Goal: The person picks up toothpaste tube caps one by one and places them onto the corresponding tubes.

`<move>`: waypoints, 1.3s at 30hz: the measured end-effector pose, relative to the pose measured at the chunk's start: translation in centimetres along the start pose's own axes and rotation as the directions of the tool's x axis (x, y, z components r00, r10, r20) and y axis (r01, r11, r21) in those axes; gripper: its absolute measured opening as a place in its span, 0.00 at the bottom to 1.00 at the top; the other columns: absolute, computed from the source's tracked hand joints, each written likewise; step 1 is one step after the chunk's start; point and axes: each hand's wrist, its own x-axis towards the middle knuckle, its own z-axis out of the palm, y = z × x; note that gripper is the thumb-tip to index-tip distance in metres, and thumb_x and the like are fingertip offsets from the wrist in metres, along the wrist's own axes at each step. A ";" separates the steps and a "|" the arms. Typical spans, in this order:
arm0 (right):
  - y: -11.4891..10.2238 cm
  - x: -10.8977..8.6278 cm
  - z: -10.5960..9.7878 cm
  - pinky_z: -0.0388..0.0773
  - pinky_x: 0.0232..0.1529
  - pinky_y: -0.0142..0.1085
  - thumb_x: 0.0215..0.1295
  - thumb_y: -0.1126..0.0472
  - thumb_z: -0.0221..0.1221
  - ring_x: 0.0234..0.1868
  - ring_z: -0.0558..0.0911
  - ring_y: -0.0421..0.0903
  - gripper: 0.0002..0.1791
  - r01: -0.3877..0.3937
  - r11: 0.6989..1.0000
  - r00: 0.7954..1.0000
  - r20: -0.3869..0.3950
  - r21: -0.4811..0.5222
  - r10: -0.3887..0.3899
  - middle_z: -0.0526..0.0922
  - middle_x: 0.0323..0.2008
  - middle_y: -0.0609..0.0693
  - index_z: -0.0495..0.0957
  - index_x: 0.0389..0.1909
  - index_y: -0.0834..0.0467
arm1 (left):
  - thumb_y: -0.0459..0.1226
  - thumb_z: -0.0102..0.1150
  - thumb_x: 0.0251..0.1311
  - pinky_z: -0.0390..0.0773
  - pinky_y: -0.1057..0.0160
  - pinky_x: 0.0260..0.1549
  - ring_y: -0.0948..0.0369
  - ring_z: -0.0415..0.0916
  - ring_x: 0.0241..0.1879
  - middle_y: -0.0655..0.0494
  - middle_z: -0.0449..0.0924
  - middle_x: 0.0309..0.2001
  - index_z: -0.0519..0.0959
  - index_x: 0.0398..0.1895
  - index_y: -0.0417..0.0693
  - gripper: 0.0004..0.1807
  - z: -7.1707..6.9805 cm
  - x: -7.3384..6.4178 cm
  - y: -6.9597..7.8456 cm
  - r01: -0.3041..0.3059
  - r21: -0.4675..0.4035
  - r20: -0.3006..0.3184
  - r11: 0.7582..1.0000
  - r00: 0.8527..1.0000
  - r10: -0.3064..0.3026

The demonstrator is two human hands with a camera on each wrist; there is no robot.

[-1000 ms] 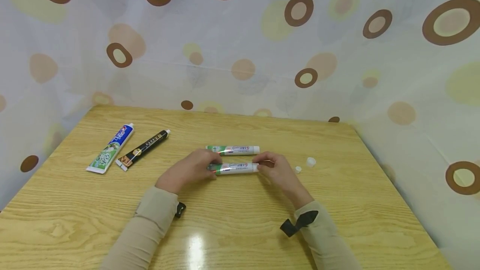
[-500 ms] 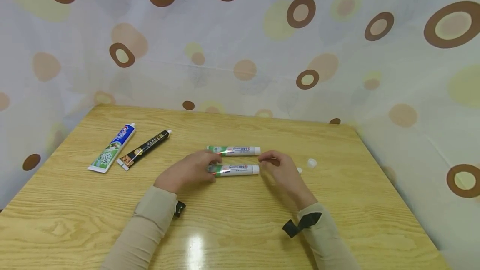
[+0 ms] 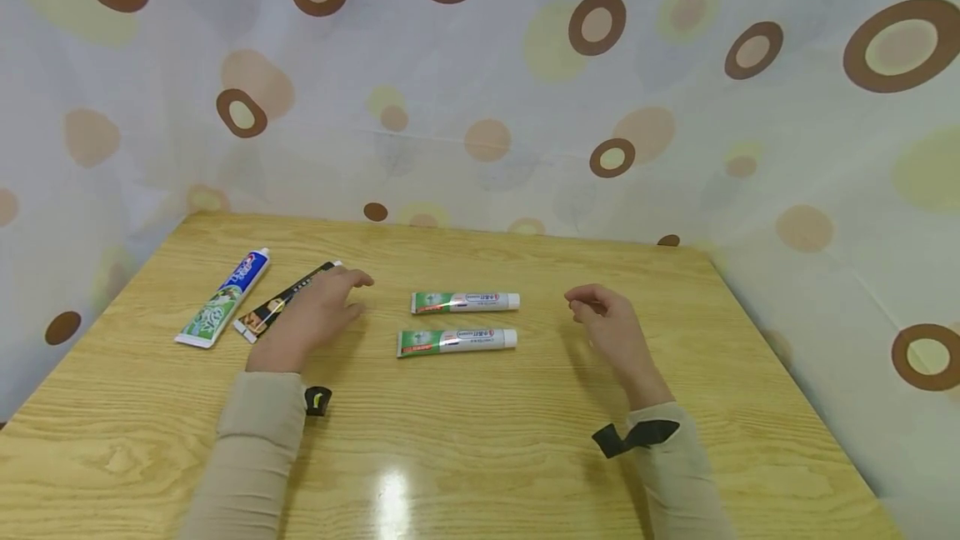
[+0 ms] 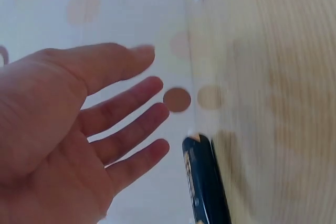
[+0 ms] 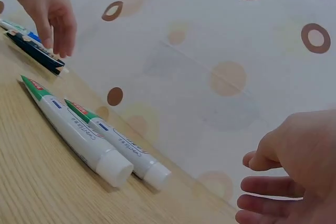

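My left hand (image 3: 318, 315) hovers with relaxed fingers over the black toothpaste tube (image 3: 264, 312), hiding part of it in the head view. The left wrist view shows this hand's fingers spread and holding nothing, apart from the black tube (image 4: 206, 182). Two green-and-white toothpaste tubes lie parallel mid-table, a back tube (image 3: 480, 302) and a front tube (image 3: 468, 341). Both have white ends pointing right. Right of them my right hand (image 3: 618, 340) is raised over the table, fingers loosely bent and nothing in them. Two small white caps seen earlier are hidden now, apparently behind it.
A blue-and-green toothpaste tube (image 3: 221, 302) lies left of the black one. The wooden table (image 3: 465, 440) ends at a patterned cloth (image 3: 480, 90) behind, with cloth on both sides too.
Both hands have come away from the front green-and-white tube, which stays lying on the table. The left hand moved left to the black tube; the right hand moved right, over the caps.
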 end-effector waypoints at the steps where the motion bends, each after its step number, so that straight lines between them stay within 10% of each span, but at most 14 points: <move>1: 0.1 0.0 -0.3 0.76 0.54 0.49 0.75 0.62 0.51 0.52 0.78 0.59 0.14 -0.003 1.000 1.000 -0.002 -0.010 0.003 0.78 0.56 0.64 0.78 0.54 0.63 | 0.32 0.55 0.69 0.69 0.41 0.62 0.40 0.67 0.65 0.37 0.73 0.63 0.73 0.64 0.41 0.21 -0.3 -0.2 -0.4 0.016 0.010 -0.015 1.000 1.000 -0.016; 12: 0.8 -0.1 -2.2 0.74 0.50 0.40 0.77 0.58 0.50 0.55 0.78 0.57 0.18 -0.016 0.981 0.999 0.027 -0.191 0.022 0.80 0.56 0.64 0.77 0.56 0.66 | 0.29 0.55 0.66 0.65 0.38 0.62 0.36 0.67 0.61 0.29 0.71 0.60 0.74 0.61 0.35 0.20 -1.3 -1.4 -3.6 0.140 0.046 -0.178 0.989 0.975 -0.130; 25: 2.1 0.0 -3.3 0.77 0.49 0.48 0.75 0.59 0.49 0.54 0.78 0.61 0.18 -0.054 0.940 0.998 -0.035 -0.338 0.045 0.77 0.57 0.66 0.76 0.57 0.65 | 0.26 0.49 0.61 0.65 0.39 0.62 0.37 0.68 0.60 0.28 0.73 0.58 0.69 0.64 0.31 0.26 -1.5 -1.9 -5.3 0.179 0.080 -0.114 0.981 0.979 -0.169; 33: 2.8 -0.1 -3.7 0.68 0.58 0.62 0.71 0.63 0.47 0.66 0.57 0.74 0.27 -0.187 0.915 0.980 -0.125 -0.357 0.152 0.52 0.67 0.77 0.64 0.67 0.70 | 0.23 0.52 0.58 0.67 0.40 0.60 0.38 0.69 0.56 0.28 0.73 0.56 0.68 0.63 0.31 0.26 -1.2 -1.9 -5.8 0.187 0.039 -0.128 0.982 0.975 -0.181; 39: 4.3 0.1 -3.7 0.63 0.61 0.68 0.67 0.64 0.46 0.66 0.57 0.79 0.28 -0.210 0.867 0.978 -0.101 -0.452 0.185 0.58 0.65 0.79 0.66 0.66 0.70 | 0.22 0.52 0.56 0.67 0.41 0.60 0.40 0.68 0.55 0.28 0.72 0.55 0.69 0.62 0.31 0.27 -1.2 -1.9 -5.8 0.204 0.011 -0.120 0.979 0.972 -0.201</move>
